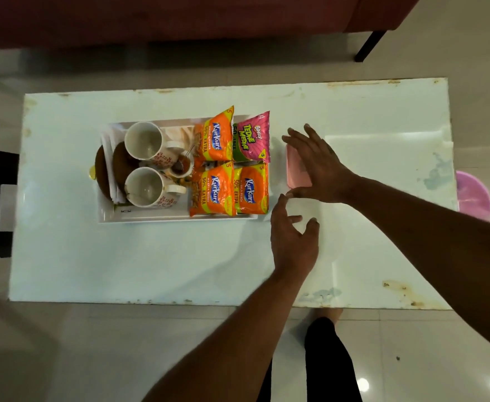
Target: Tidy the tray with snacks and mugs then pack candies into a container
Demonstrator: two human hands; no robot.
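The white tray [177,217] sits left of centre in the frame, and it already looks orderly: two mugs [143,143] stand upright in its left half beside brown round pieces that I cannot identify, and four snack packets [219,137] lie in a neat two-by-two block in its right half, three orange and one pink [252,137]. Just right of the tray, near the frame's centre, lies a pink container [296,169], partly hidden. The right hand [319,166] is over it with fingers spread and thumb at its near edge; whether it actually touches is unclear. Below it, the left hand [293,239] hovers over bare table [151,256], fingers loosely curled apart, holding nothing. By my reading the tidying is largely done and the candy packing has yet to begin; no loose candies are visible.
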